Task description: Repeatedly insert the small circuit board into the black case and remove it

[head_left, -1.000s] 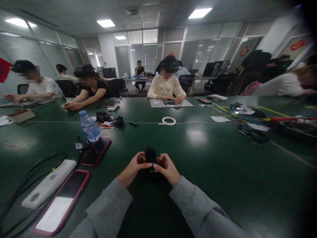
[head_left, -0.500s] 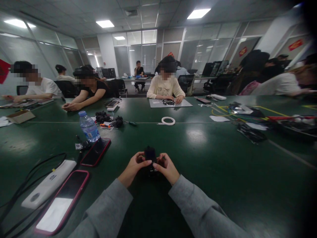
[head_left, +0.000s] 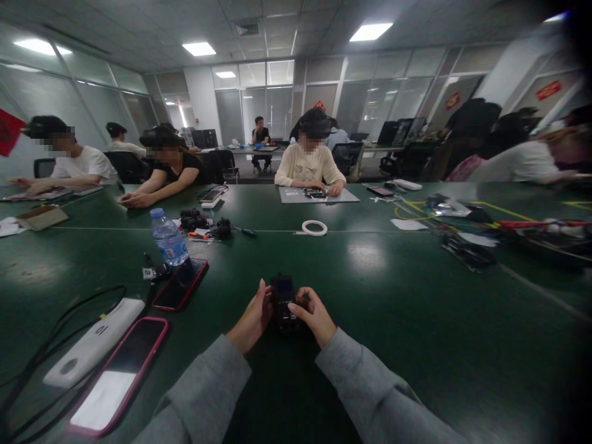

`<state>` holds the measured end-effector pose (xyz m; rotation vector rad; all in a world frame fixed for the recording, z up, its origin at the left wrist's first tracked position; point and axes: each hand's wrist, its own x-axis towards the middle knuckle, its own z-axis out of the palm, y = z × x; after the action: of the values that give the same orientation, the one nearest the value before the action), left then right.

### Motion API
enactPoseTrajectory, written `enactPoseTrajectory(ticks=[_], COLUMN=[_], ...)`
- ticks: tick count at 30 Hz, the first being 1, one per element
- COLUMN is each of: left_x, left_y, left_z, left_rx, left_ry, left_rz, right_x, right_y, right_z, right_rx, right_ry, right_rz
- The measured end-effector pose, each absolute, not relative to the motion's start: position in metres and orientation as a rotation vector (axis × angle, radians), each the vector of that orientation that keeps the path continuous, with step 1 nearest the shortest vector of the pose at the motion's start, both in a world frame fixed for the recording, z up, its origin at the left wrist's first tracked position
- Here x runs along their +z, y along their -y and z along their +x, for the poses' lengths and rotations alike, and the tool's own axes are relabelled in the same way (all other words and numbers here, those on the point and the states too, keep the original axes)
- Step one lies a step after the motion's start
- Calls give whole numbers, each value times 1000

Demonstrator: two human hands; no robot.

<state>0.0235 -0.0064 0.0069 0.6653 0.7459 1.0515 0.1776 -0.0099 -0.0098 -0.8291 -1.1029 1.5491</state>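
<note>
A small black handheld device [head_left: 285,311] with a little dark screen and several buttons is in front of me, low over the green table. My right hand [head_left: 317,313] grips its right side, the thumb lying across the buttons and the fingers curled at its edge. Against the left side rests my left hand [head_left: 253,317], fingers straight and thumb raised off the device. Whether the device's lower end touches the table I cannot tell.
Left of my arms lie a pink-rimmed phone [head_left: 121,376], a white power bank [head_left: 95,342] with black cables, and a red-edged phone [head_left: 180,283]. A water bottle [head_left: 169,239] stands behind them. Farther off are a white ring [head_left: 314,228] and a person at a grey board [head_left: 296,195].
My left thumb has lifted off the front of the device, and the left hand has straightened along its side. More of the screen and buttons shows. My right hand stays in place.
</note>
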Motion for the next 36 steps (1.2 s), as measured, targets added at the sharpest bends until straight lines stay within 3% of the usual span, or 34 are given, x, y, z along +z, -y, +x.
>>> enactPoseTrajectory(ticks=[10,15,23,28,33,36], left_x=[-4,-6,-15,-6,-3,-4], left_y=[14,12,6,10,11,10], left_z=[30,29,20,18,17,16], left_rx=[1052,1106,1042,1001,952,932], left_ry=[-609,-651,-680,-580,-591,-596], left_rz=[360,351,356,307,346,381], right_x=[-14,-10,-3,1,-1,-3], right_y=[24,32,54,65,55,53], right_z=[149,141,136,130,126,126], right_rx=[1410,1028,89,-47,30,19], right_ry=[1189,1480,1671,1856,2209,2134], right_rz=[-940,-1078,-1130,-1042,-1054,-1106])
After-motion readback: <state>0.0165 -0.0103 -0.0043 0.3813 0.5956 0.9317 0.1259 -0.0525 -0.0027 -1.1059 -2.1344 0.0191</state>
